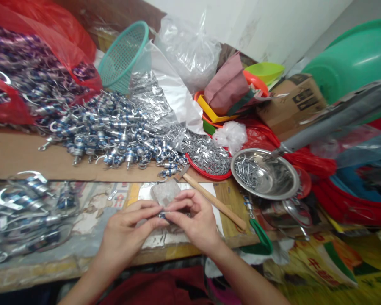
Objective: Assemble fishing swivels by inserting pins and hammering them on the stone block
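Observation:
My left hand [128, 231] and my right hand [195, 220] meet over the near edge of the table, fingertips pinched together on a small blue and silver metal part [164, 215]. Just beyond my fingers lies a pale stone block [165, 192]. A hammer with a wooden handle [214, 200] rests to the right of my right hand. A large heap of finished blue and silver hook parts [114, 131] spreads over brown cardboard further back.
A steel bowl [265, 173] with small pins sits at right, beside a red plate [209, 159] of silver pieces. A clear bag of parts [22, 212] lies at left. Teal basket [123, 55], plastic bags, cardboard box [292, 101], green basin [355, 59] crowd the back.

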Available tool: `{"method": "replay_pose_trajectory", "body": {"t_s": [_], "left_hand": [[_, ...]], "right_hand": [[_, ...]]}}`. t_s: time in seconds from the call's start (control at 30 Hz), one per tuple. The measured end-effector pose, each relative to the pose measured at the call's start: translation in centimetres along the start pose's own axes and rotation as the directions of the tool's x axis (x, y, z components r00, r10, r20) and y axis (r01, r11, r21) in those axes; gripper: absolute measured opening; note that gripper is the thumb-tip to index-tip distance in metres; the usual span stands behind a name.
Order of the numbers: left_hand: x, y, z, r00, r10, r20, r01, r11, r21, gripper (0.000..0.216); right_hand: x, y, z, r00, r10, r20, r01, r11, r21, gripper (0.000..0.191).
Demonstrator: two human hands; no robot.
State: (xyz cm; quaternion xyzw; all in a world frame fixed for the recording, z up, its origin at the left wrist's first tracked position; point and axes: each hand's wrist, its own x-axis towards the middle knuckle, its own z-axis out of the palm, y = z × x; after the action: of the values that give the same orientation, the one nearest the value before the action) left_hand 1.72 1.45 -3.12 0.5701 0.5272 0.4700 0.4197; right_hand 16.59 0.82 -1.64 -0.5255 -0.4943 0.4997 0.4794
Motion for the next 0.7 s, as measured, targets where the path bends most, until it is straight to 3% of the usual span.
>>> {"method": "replay_pose_trajectory", "body": {"t_s": [0.17,0.27,0.33,0.4,0.43,0.5,0.63,0.7], "left_hand": [[-0.1,-0.2,0.1,0.998,0.033,0.047,-0.031,0.998,-0.046,0.015],[-0.2,-0.1,-0.1,0.998,-0.035,0.060,0.040,0.996,-0.079,0.014],[-0.3,0.0,-0.3,0.993,-0.090,0.073,0.099,0.987,-0.123,0.012],[-0.4,0.3,-0.5,0.989,-0.107,0.097,0.120,0.982,-0.144,0.010],[-0.4,0.5,-0.6,0.990,-0.096,0.103,0.109,0.985,-0.131,0.009],[-0.5,0.8,-0.8,0.993,-0.041,0.108,0.047,0.998,-0.049,0.006],[-0.5,1.4,-1.0,0.982,0.157,0.104,-0.172,0.973,0.156,0.006],[-0.5,1.5,-1.2,0.960,0.255,0.113,-0.274,0.939,0.208,0.008]], "right_hand": [[0.1,0.2,-0.4,0.998,0.023,0.055,-0.024,0.999,0.029,0.026],[-0.5,0.3,-1.0,0.977,-0.193,0.087,0.204,0.968,-0.149,0.029],[-0.8,0.6,-1.7,0.867,-0.462,0.188,0.499,0.803,-0.327,0.031],[-1.0,0.7,-2.5,0.677,-0.652,0.342,0.728,0.525,-0.441,0.025],[-1.0,0.7,-2.9,0.593,-0.693,0.410,0.790,0.399,-0.466,0.021],[-0.9,0.3,-3.5,0.477,-0.722,0.502,0.847,0.224,-0.482,0.020],[-0.6,-1.1,-4.0,0.360,-0.695,0.623,0.887,0.047,-0.460,0.016],[-0.5,-1.5,-4.0,0.337,-0.678,0.654,0.893,0.010,-0.450,0.017]]}}
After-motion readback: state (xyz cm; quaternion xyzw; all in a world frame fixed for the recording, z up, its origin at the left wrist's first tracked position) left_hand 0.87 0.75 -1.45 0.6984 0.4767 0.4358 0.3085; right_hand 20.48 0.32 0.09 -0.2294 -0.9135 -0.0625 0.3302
